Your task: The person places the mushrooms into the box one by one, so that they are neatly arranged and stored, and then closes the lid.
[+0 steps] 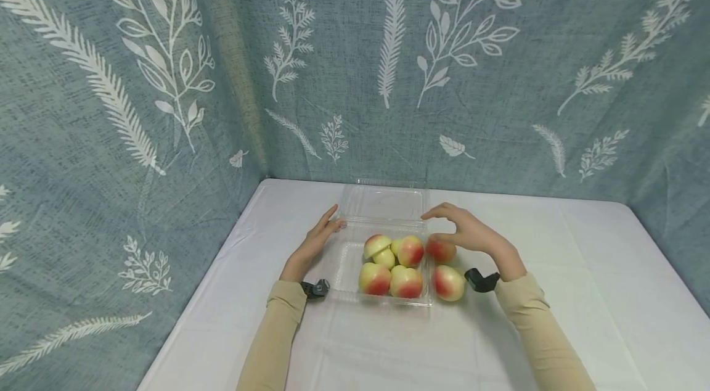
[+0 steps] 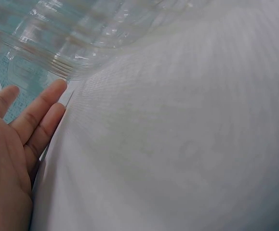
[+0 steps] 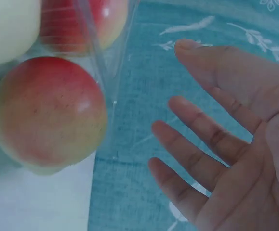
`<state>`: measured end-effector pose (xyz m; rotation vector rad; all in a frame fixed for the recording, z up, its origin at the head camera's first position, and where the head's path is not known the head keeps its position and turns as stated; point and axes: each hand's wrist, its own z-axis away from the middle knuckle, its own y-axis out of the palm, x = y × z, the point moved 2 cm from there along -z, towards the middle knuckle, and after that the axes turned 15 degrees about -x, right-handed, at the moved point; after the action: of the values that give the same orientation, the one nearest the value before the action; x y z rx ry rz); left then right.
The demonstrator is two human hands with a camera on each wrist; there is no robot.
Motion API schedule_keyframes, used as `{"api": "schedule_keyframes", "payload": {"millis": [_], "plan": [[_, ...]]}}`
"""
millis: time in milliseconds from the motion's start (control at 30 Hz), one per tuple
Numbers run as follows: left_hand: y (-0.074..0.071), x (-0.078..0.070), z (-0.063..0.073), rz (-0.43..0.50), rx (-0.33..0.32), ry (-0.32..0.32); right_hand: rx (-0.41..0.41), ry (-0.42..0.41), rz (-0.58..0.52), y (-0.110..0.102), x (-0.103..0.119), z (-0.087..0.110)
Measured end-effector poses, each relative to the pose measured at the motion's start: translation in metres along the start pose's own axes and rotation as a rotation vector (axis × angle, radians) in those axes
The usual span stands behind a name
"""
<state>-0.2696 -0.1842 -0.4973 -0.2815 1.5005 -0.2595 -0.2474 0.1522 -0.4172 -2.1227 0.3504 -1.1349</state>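
A clear plastic clamshell box (image 1: 345,264) lies on the table, its lid (image 1: 385,203) folded back toward the curtain. Several red-and-yellow, peach-like fruits (image 1: 410,251) sit in its right half. Beside the box's right wall are two more, a nearer fruit (image 1: 448,283) and a farther fruit (image 1: 441,250). My right hand (image 1: 468,229) hovers over the farther one, fingers spread and lightly bent, holding nothing; the right wrist view shows its palm side near a fruit (image 3: 50,113). At the box's back left corner my left hand (image 1: 318,238) has loose fingers, fingertips right at the clear plastic (image 2: 64,45).
A white cloth (image 1: 383,348) covers the table. Blue-green curtains (image 1: 344,70) with white leaf prints stand along the back and sides. Each wrist wears a small black camera, such as the right-hand camera (image 1: 481,280) close to the nearer loose fruit.
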Motion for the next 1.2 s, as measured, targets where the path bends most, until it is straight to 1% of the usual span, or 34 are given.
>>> {"api": "schedule_keyframes", "payload": {"millis": [100, 233, 533, 633, 833, 1000, 1200], "plan": [[0.001, 0.001, 0.0, -0.002, -0.004, -0.003, 0.0, 0.019, -0.011, -0.001, -0.003, 0.003], [0.004, 0.02, -0.012, 0.019, -0.023, -0.016, 0.0, 0.042, -0.021, -0.003, -0.009, 0.008], [0.005, 0.022, -0.01, 0.015, -0.055, -0.026, 0.009, 0.082, -0.006, -0.004, -0.019, 0.017], [0.005, 0.022, -0.01, 0.021, -0.049, -0.012, 0.016, 0.096, -0.004, -0.004, -0.022, 0.02], [0.005, 0.023, -0.009, 0.041, -0.02, -0.005, 0.027, 0.111, 0.003, -0.003, -0.026, 0.026], [0.004, 0.022, -0.009, 0.035, -0.024, 0.022, 0.04, 0.115, -0.011, -0.002, -0.029, 0.03], [0.004, 0.022, -0.01, 0.038, -0.022, 0.03, 0.038, 0.135, -0.011, 0.0, -0.034, 0.032]]}}
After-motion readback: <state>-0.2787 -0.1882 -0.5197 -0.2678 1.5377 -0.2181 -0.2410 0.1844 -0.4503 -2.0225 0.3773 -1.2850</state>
